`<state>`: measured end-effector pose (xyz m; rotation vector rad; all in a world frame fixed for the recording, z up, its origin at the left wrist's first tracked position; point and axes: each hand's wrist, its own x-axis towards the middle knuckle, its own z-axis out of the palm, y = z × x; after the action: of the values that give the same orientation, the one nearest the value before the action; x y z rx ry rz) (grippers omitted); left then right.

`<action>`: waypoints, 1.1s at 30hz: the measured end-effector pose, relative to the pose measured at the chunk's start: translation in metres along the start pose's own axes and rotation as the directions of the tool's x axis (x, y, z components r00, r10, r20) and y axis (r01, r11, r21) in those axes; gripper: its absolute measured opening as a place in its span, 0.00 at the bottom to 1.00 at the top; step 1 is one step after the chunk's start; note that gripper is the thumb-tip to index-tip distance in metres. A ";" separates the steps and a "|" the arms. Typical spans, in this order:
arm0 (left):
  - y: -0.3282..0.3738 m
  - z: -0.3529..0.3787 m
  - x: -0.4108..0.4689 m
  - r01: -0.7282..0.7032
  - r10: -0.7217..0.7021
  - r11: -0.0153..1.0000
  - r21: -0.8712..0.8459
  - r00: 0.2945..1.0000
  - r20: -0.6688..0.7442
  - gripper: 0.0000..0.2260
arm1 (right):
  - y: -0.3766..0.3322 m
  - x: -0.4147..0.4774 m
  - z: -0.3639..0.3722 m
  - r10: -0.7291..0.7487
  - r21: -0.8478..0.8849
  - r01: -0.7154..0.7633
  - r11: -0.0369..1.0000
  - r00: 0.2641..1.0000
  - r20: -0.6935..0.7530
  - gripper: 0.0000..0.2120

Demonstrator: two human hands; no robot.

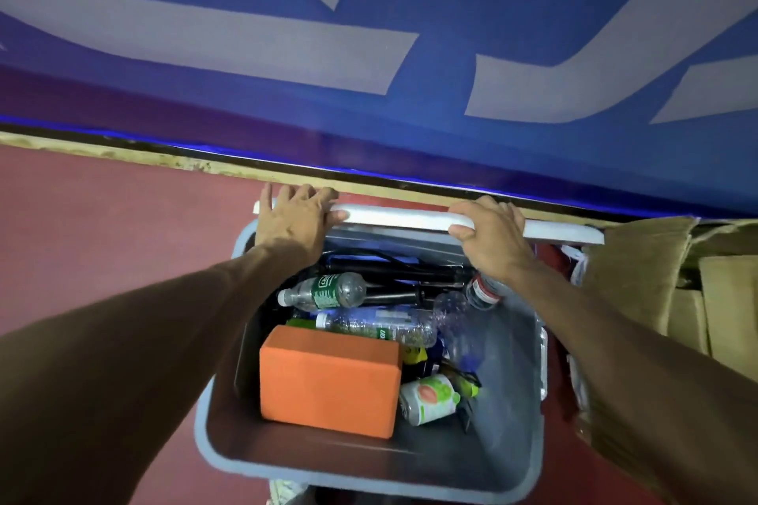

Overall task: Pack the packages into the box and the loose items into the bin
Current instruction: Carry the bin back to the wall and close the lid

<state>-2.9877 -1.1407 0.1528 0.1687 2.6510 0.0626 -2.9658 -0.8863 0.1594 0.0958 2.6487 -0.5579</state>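
The grey bin (205, 422) sits on the red floor (102, 238) and holds loose items: an orange block (328, 379) at its near left, a drinks can (428, 398) just beside it, and plastic bottles (324, 291) towards the far edge. Along that far edge lies a white panel (393, 217), possibly the lid. The left hand (295, 213) wraps its left end and the right hand (490, 236) clamps its right part, thumb on the near side. It looks light, stiff and smooth, so the two wide-spaced holds should steady it. A cardboard box (640, 279) stands at the bin's right.
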 end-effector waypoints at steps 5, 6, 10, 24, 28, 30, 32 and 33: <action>-0.018 -0.024 -0.038 -0.052 0.052 0.999 0.001 0.999 0.012 0.22 | -0.013 -0.043 0.000 -0.053 -0.028 0.050 0.998 0.993 -0.107 0.17; -0.021 -0.030 -0.046 -0.079 0.079 0.997 -0.023 0.997 0.006 0.22 | -0.016 -0.051 -0.002 -0.042 -0.016 0.041 0.999 0.993 -0.113 0.18; -0.035 -0.051 -0.081 -0.174 0.163 0.970 -0.171 0.984 -0.073 0.21 | -0.028 -0.090 -0.010 -0.048 0.027 0.052 0.998 0.992 -0.116 0.17; -0.068 0.036 -0.230 -0.290 0.303 0.944 -0.158 0.951 0.064 0.23 | -0.036 -0.259 0.095 -0.090 -0.071 0.081 0.994 0.987 -0.133 0.16; -0.070 0.103 -0.247 -0.252 0.261 0.962 -0.107 0.961 0.089 0.21 | -0.028 -0.275 0.159 -0.084 -0.160 0.057 0.985 0.982 -0.170 0.10; -0.072 0.135 -0.254 -0.228 0.242 0.967 -0.118 0.961 0.131 0.20 | -0.026 -0.281 0.188 -0.091 -0.207 0.049 0.977 0.976 -0.196 0.10; -0.073 0.161 -0.258 -0.163 0.189 0.976 -0.142 0.963 0.194 0.18 | -0.024 -0.283 0.211 -0.044 -0.175 0.013 0.985 0.984 -0.171 0.11; -0.072 0.169 -0.259 -0.100 0.136 0.982 -0.159 0.963 0.233 0.17 | -0.022 -0.282 0.219 0.012 -0.137 -0.028 0.990 0.994 -0.112 0.11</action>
<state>-2.6893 -1.2436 0.1180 0.2687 2.3785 0.2585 -2.6274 -0.9883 0.1066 0.1152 2.7828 -0.3706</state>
